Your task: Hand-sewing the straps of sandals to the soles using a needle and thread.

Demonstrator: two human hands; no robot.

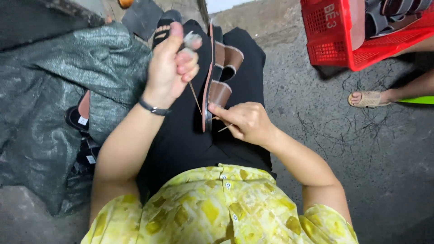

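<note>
A brown strapped sandal [220, 68] stands on its edge on my lap, over black trousers. My left hand [171, 68] is raised to the left of it, fingers closed on a thin tan thread [195, 97] that runs down to the sandal's sole. My right hand [244, 121] rests against the near end of the sandal and pinches a thin needle-like tool at the sole's edge. A dark band sits on my left wrist.
A grey-green woven sack [54, 99] lies at the left with dark sandals [80, 118] poking from under it. A red plastic crate [357, 34] holding sandals stands at the upper right. Another person's sandalled foot [368, 98] rests on the concrete floor, among thread scraps.
</note>
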